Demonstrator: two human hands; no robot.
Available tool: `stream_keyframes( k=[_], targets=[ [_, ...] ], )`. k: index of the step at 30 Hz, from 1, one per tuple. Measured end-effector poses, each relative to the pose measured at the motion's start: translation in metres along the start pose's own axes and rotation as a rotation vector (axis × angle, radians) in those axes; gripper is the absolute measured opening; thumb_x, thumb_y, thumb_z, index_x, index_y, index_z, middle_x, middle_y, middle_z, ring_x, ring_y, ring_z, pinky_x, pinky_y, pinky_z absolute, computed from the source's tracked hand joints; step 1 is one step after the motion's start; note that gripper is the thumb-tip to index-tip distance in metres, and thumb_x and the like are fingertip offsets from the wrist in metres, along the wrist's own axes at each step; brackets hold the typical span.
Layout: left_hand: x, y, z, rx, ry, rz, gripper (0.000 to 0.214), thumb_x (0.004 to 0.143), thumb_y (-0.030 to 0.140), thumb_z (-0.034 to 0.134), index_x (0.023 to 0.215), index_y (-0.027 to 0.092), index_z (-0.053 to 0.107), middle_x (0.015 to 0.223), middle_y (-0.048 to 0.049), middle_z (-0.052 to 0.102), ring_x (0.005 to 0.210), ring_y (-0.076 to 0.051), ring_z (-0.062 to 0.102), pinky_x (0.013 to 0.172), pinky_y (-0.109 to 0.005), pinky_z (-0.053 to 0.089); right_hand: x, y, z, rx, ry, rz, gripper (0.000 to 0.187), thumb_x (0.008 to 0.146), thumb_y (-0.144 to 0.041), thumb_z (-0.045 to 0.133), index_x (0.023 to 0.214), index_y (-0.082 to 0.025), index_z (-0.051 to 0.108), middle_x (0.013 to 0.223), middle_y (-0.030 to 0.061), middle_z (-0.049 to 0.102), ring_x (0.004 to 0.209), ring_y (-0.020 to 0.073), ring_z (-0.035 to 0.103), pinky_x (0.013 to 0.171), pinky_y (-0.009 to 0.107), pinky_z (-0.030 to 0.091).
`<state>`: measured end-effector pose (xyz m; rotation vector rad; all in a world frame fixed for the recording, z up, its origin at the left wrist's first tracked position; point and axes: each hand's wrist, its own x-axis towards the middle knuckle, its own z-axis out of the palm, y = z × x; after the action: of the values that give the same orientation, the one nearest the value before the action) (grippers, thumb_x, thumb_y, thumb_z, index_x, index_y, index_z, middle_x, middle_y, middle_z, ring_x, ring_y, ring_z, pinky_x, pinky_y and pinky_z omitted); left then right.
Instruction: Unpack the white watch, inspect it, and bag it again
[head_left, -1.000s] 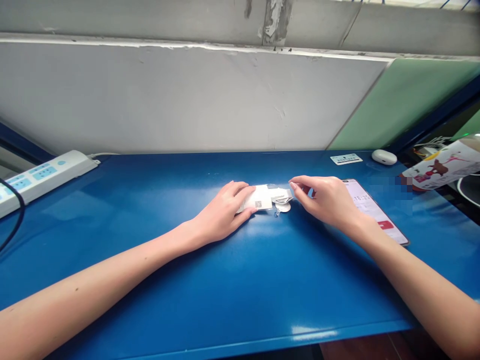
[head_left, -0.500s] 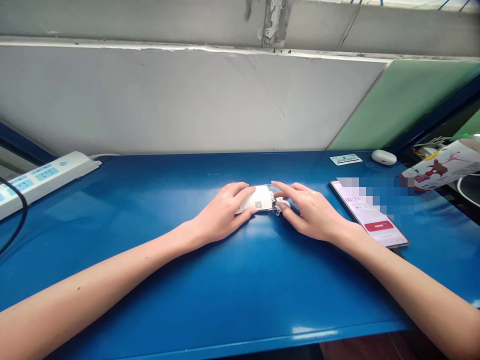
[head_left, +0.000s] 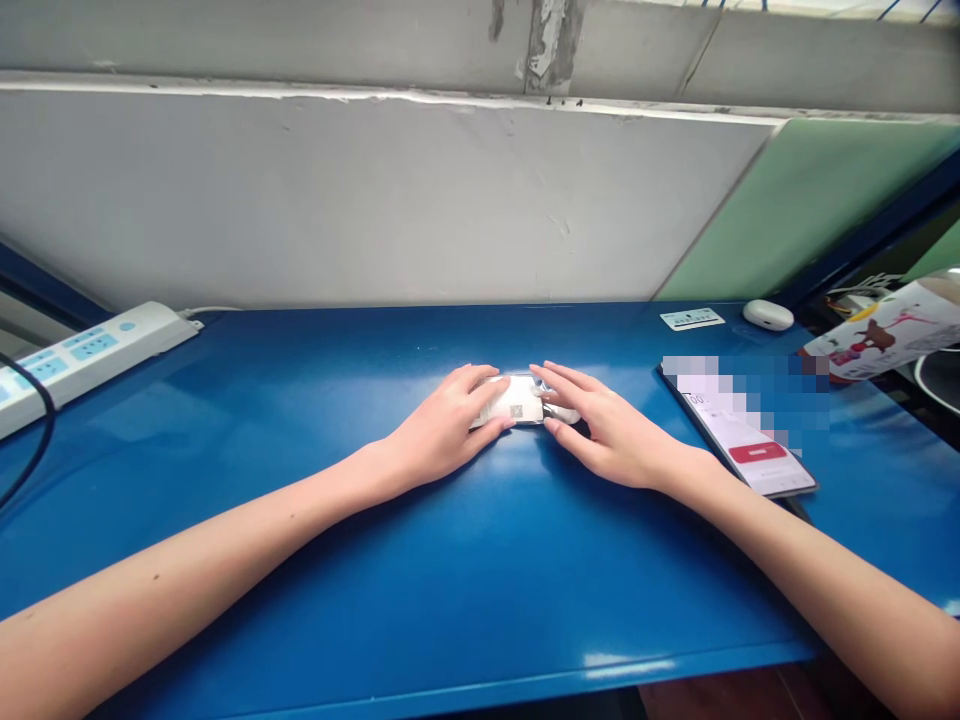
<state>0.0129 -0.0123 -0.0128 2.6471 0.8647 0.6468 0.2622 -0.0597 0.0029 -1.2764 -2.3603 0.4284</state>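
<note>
A flat white packet point(head_left: 525, 398) with a square printed code and a shiny clear edge lies on the blue tabletop. My left hand point(head_left: 459, 415) is closed around its left end, fingers along the far edge and thumb along the near one. At the packet's right end, my right hand point(head_left: 600, 420) curves over a small white item point(head_left: 562, 413), with its fingers at the far corner and its thumb at the near corner. Most of that item is hidden under the hand, so its kind cannot be made out.
A phone point(head_left: 757, 450) with a lit, partly blurred screen lies beside my right forearm. Behind it are a small card point(head_left: 691, 319) and a white rounded case point(head_left: 768, 315). A printed cup or pack point(head_left: 885, 330) lies at the right. A power strip point(head_left: 97, 355) and black cable point(head_left: 45, 430) lie left.
My right hand has shifted slightly left, onto the packet's right end, and its thumb has moved to the near corner. The white item is now more covered. My left hand stays put.
</note>
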Motion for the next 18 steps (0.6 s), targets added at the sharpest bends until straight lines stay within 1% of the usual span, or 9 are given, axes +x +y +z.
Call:
stream_keyframes(
  k=[1, 3, 6, 9, 12, 14, 16, 18],
  targets=[
    [0.0, 0.0, 0.0, 0.001, 0.0, -0.001, 0.04, 0.101, 0.034, 0.052, 0.135, 0.014, 0.055, 0.138, -0.0206, 0.054, 0.129, -0.032, 0.053, 0.107, -0.051, 0.047, 0.001, 0.001, -0.002, -0.014, 0.016, 0.002, 0.059, 0.097, -0.027, 0.049, 0.153, -0.019, 0.037, 0.137, 0.0139, 0.064, 0.146, 0.0311, 0.038, 0.111, 0.055, 0.045],
    [0.001, 0.0, 0.0, 0.0, 0.007, -0.003, 0.038, 0.1, 0.035, 0.052, 0.133, 0.015, 0.056, 0.137, -0.0198, 0.055, 0.127, -0.032, 0.054, 0.105, -0.051, 0.048, 0.002, 0.003, -0.007, -0.025, 0.077, 0.024, 0.05, 0.097, -0.025, 0.047, 0.147, -0.02, 0.048, 0.123, 0.0116, 0.073, 0.143, 0.0303, 0.043, 0.11, 0.054, 0.045],
    [0.001, 0.001, 0.0, -0.003, 0.011, -0.007, 0.039, 0.1, 0.037, 0.053, 0.132, 0.016, 0.057, 0.137, -0.0199, 0.055, 0.127, -0.032, 0.054, 0.104, -0.052, 0.049, 0.004, 0.008, -0.013, -0.057, 0.19, 0.084, 0.042, 0.095, -0.023, 0.048, 0.136, -0.019, 0.058, 0.112, 0.0105, 0.076, 0.133, 0.0307, 0.053, 0.105, 0.052, 0.049],
    [0.001, 0.001, 0.0, 0.011, -0.007, -0.01, 0.042, 0.1, 0.037, 0.053, 0.135, 0.014, 0.055, 0.139, -0.021, 0.053, 0.129, -0.033, 0.052, 0.106, -0.053, 0.047, 0.006, 0.012, -0.016, -0.128, 0.261, 0.176, 0.035, 0.092, -0.024, 0.053, 0.123, -0.017, 0.067, 0.108, 0.0128, 0.076, 0.118, 0.0321, 0.063, 0.097, 0.051, 0.053],
    [0.001, 0.002, -0.002, 0.021, -0.018, -0.017, 0.044, 0.1, 0.037, 0.053, 0.137, 0.013, 0.054, 0.139, -0.0206, 0.054, 0.129, -0.032, 0.052, 0.107, -0.052, 0.047, 0.006, 0.011, -0.015, -0.133, 0.272, 0.26, 0.028, 0.09, -0.026, 0.055, 0.111, -0.017, 0.072, 0.101, 0.0128, 0.077, 0.105, 0.0311, 0.069, 0.088, 0.047, 0.057],
    [0.001, 0.002, -0.002, 0.031, -0.018, -0.023, 0.045, 0.101, 0.039, 0.052, 0.137, 0.013, 0.054, 0.138, -0.021, 0.055, 0.128, -0.032, 0.053, 0.106, -0.051, 0.048, 0.006, 0.008, -0.014, -0.08, 0.256, 0.268, 0.026, 0.091, -0.027, 0.056, 0.109, -0.019, 0.073, 0.097, 0.0101, 0.078, 0.103, 0.0303, 0.07, 0.083, 0.044, 0.059],
    [0.001, 0.002, -0.001, 0.04, -0.014, -0.022, 0.046, 0.101, 0.04, 0.052, 0.138, 0.013, 0.054, 0.138, -0.0212, 0.055, 0.128, -0.033, 0.054, 0.105, -0.051, 0.048, 0.006, 0.004, -0.013, -0.017, 0.24, 0.24, 0.025, 0.092, -0.028, 0.056, 0.111, -0.021, 0.072, 0.1, 0.0083, 0.078, 0.104, 0.0291, 0.071, 0.082, 0.043, 0.059],
    [0.0, 0.001, 0.0, 0.051, -0.007, -0.009, 0.045, 0.101, 0.04, 0.051, 0.138, 0.014, 0.054, 0.139, -0.0209, 0.055, 0.13, -0.033, 0.053, 0.106, -0.053, 0.047, 0.005, 0.002, -0.012, 0.041, 0.229, 0.202, 0.026, 0.093, -0.028, 0.055, 0.113, -0.022, 0.071, 0.109, 0.0077, 0.077, 0.106, 0.0279, 0.07, 0.086, 0.043, 0.058]
  ],
)
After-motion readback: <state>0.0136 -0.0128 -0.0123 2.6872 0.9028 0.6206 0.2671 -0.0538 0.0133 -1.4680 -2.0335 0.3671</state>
